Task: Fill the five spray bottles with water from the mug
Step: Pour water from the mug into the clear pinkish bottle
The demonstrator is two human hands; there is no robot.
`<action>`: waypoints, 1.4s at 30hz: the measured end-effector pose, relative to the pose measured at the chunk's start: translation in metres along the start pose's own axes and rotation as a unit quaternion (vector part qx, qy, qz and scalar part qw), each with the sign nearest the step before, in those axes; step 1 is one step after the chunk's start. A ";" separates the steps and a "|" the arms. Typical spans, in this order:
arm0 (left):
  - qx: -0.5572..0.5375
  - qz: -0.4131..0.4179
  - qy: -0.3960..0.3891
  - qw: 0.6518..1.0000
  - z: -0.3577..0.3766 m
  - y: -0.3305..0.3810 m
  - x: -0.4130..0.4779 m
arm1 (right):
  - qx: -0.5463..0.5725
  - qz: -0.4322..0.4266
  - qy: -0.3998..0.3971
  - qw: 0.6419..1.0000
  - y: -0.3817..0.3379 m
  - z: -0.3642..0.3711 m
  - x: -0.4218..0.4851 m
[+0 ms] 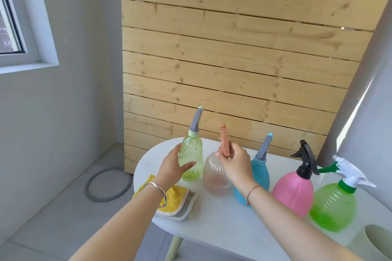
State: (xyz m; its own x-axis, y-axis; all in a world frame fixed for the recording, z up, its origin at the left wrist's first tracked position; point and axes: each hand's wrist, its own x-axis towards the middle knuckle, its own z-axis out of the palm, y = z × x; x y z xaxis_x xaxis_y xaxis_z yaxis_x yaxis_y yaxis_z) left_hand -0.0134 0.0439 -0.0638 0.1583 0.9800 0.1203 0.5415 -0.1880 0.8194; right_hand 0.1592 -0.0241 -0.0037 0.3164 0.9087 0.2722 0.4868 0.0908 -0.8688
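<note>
Five spray bottles stand in a row on the white table (222, 231): a light green bottle (191, 154) with a grey nozzle, a clear bottle (214, 178) with a terracotta spray head (223, 140), a blue bottle (259, 174), a pink bottle (293, 193) with a black trigger, and a round green bottle (333, 205) with a white trigger. My left hand (171, 165) is open, its fingers against the light green bottle's side. My right hand (235, 161) grips the terracotta spray head. The pale mug (377, 241) shows at the lower right corner.
Folded yellow and grey cloths (178, 201) lie at the table's left edge under my left wrist. A wooden slat wall (233, 59) rises behind the table. A grey ring (108, 184) lies on the floor to the left. A window (12, 17) is at upper left.
</note>
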 end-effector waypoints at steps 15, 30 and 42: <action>-0.141 0.143 -0.027 0.979 0.003 0.138 -0.118 | 0.210 -0.073 -0.026 0.975 -0.082 -0.102 -0.056; -0.232 0.129 -0.117 0.957 -0.032 0.208 -0.194 | 0.290 -0.064 -0.069 0.952 -0.129 -0.183 -0.119; -0.236 0.132 -0.218 0.938 -0.043 0.240 -0.226 | 0.309 -0.035 -0.086 0.947 -0.154 -0.202 -0.146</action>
State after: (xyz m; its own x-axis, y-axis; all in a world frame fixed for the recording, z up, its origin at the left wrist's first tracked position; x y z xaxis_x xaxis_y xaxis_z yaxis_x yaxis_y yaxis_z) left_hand 0.0458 -0.2196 0.1297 0.6144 0.7640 0.1972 0.0271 -0.2702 0.9624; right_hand 0.2026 -0.2527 0.1742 0.1387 0.9396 0.3131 -0.0842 0.3262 -0.9416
